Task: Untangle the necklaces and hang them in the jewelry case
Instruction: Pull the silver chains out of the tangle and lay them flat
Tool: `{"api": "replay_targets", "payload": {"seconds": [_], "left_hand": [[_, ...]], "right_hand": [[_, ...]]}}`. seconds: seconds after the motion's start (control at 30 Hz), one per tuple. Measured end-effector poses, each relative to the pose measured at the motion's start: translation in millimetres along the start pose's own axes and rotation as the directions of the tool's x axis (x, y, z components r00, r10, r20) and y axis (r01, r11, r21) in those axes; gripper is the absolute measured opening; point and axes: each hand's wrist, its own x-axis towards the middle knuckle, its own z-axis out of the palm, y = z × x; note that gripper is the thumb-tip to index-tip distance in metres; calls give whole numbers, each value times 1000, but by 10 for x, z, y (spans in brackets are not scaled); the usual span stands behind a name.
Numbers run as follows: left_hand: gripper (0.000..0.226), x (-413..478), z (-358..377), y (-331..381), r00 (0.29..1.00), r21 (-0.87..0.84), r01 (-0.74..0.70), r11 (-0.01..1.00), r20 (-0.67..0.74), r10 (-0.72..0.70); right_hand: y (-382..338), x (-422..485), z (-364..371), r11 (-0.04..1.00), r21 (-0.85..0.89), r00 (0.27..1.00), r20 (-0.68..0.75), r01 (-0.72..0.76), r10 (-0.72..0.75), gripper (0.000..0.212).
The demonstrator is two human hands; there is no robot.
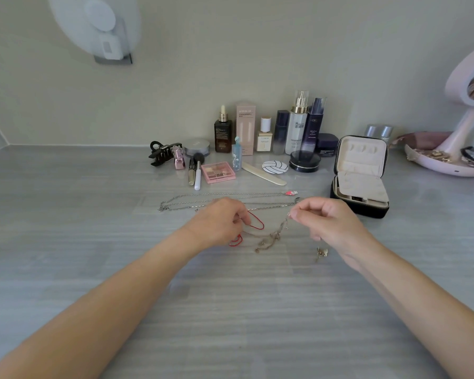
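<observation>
Long silver chain necklaces (192,202) lie stretched across the grey tabletop, one ending in a red-and-white pendant (291,192). My left hand (219,221) is closed on a red cord necklace (256,221) with loops trailing beneath it. My right hand (326,217) pinches the end of a thin gold chain (274,236), which hangs down to the table in a tangle. A small gold pendant (321,253) lies under my right wrist. The black jewelry case (360,176) stands open at the right, its cream lining showing.
Cosmetics bottles (298,127), a pink eyeshadow palette (218,172), brushes, a black hair claw (162,153) and a round volleyball-print item (275,167) line the back. A pink mirror stand with a tray (449,165) sits far right. A white fan (99,26) is on the wall.
</observation>
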Motion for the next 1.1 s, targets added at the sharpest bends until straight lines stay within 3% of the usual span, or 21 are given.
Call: {"api": "replay_targets", "payload": {"seconds": [0.07, 0.13, 0.23, 0.47, 0.6, 0.77, 0.87, 1.0, 1.1], "left_hand": [[31, -1, 21, 11, 998, -36, -55, 998, -34, 53], [32, -30, 39, 95, 991, -195, -136, 971, -23, 134], [29, -75, 105, 245, 985, -411, -139, 901, 34, 168], [3, -73, 72, 223, 996, -579, -17, 815, 64, 66], [4, -70, -9, 198, 1000, -658, 0, 753, 17, 15], [13, -45, -13, 194, 1000, -669, 10, 744, -4, -16], [5, -60, -12, 203, 1000, -662, 10, 750, -5, -17], [12, -64, -9, 191, 1000, -587, 0, 810, 13, 9], [14, -52, 32, 178, 999, -508, -6, 862, 26, 23]], "right_hand": [[-9, -2, 7, 1000, 11, 1000, 1, 12, -12, 14], [-12, -2, 21, 999, 19, 999, 10, 31, -32, 15], [-14, -8, 30, 998, 35, 998, 30, 56, -57, 13], [-2, 7, 3, 995, 72, 998, -17, 63, -62, 17], [39, 18, -4, 997, -20, 997, -38, 68, -69, 11], [86, 6, 43, 968, -208, 990, 62, 137, -127, 13], [88, -3, 62, 942, -303, 989, 75, 146, -129, 14], [58, 3, 17, 983, -142, 993, 49, 114, -108, 12], [33, -14, 25, 972, -193, 990, 79, 134, -121, 15]]}}
